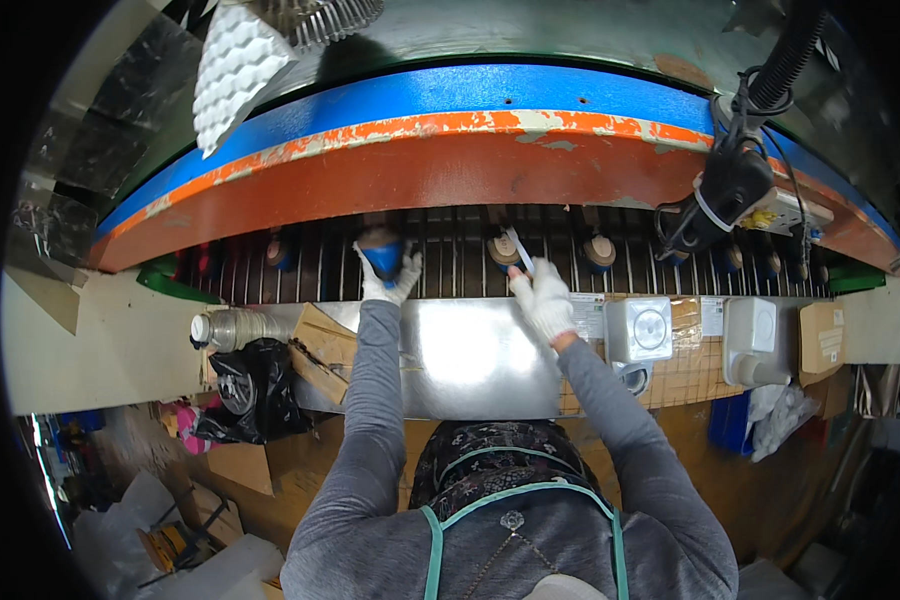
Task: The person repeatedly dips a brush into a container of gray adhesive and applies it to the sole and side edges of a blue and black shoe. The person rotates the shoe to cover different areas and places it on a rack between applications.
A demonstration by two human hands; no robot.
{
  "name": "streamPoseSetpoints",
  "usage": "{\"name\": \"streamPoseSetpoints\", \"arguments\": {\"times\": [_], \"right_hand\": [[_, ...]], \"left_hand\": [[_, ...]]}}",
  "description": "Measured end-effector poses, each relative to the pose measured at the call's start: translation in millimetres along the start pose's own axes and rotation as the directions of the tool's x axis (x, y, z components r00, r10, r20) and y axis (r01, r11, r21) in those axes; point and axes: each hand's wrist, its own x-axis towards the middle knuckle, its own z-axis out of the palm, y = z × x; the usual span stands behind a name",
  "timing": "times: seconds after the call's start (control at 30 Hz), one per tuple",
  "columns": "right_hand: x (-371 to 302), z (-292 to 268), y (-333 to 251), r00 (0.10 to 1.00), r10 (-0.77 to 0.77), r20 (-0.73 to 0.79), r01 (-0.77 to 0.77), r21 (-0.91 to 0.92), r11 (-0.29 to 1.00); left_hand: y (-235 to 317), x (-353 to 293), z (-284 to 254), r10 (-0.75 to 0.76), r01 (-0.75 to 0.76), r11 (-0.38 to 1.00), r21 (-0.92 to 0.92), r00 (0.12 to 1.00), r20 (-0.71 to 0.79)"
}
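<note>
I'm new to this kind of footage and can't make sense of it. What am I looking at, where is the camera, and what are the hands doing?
The single picture comes from a fisheye camera worn on a person's head, looking down, so straight edges look bent. The grey sleeves rising from the bottom are that person's own arms, in white work gloves. In front lies a shiny metal shelf, and beyond it a rack of thin metal bars under a curved orange and blue machine cover. Small round pieces sit in a row on the bars. The left hand grips a blue-capped piece. The right hand holds a thin light-coloured strip at a tan round piece. Left of the shelf are a clear plastic bottle and a black bag.
</note>
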Motion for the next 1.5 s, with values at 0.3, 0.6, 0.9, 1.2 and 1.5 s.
{"name": "streamPoseSetpoints", "arguments": {"times": [0.3, 0.6, 0.9, 1.2, 1.5], "right_hand": [[90, 57, -15, 0.962, 0.263, 0.081, -0.244, -0.19, 0.951], [12, -51, -18, 0.937, 0.288, 0.196, -0.327, 0.212, 0.921], [-203, -143, 46, 0.996, 0.066, 0.063, -0.079, 0.221, 0.972], [-250, -187, 173, 0.96, 0.002, -0.279, -0.144, -0.487, 0.862], [-232, -175, 188, 0.972, -0.124, -0.201, -0.039, -0.654, 0.755]], "left_hand": [[48, 58, -33, 0.188, -0.207, 0.978, -0.032, 0.936, -0.298], [-66, -80, 11, -0.233, 0.196, 0.726, 0.659, 0.972, -0.033], [-191, -213, -46, -0.396, 0.196, 0.746, 0.636, 0.899, 0.187], [-222, -294, 13, 0.016, -0.286, 0.856, 0.43, 0.847, 0.531], [-215, -358, 65, 0.514, -0.685, 0.693, 0.225, 0.688, 0.512]]}}
